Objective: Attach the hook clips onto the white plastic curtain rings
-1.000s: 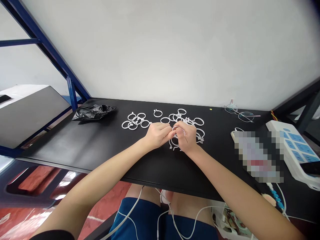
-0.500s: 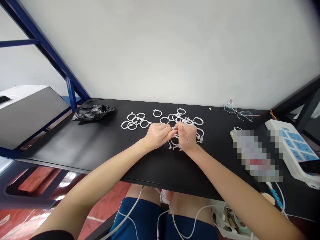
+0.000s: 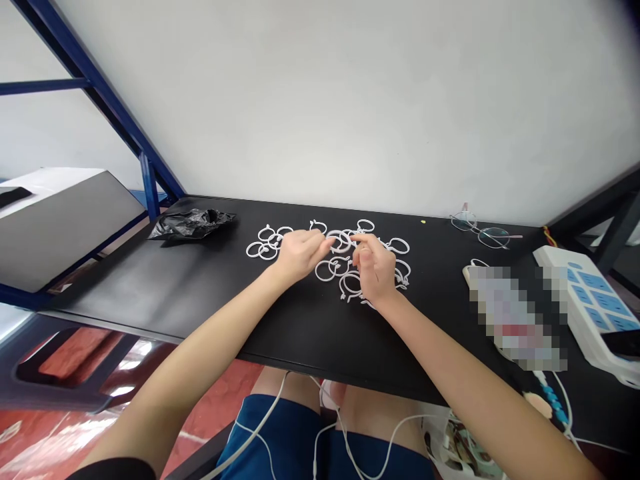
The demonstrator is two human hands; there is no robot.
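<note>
My left hand (image 3: 301, 256) is closed in a pinch on a white plastic open ring (image 3: 341, 233) with small knobbed ends, like a curtain ring. It is held above the black table. To its right, my right hand (image 3: 375, 268) has the index finger stretched toward the ring and the thumb apart. That fingertip is close to the ring's edge; whether it touches, I cannot tell. Several similar white rings (image 3: 326, 270) lie beneath and around my hands. A smaller group of rings (image 3: 254, 250) rests left of my left hand, partly hidden by it.
A crumpled black plastic bag (image 3: 193, 225) lies at the back left of the black table (image 3: 200, 287). Eyeglasses (image 3: 493, 237), a blurred-out phone (image 3: 515, 320) and a white power strip (image 3: 585, 300) are on the right. White cables (image 3: 345, 433) hang over my lap.
My hands have moved apart from their joined position, the left going left and slightly up. A ring now shows between them at the left fingertips. My right index finger has straightened.
</note>
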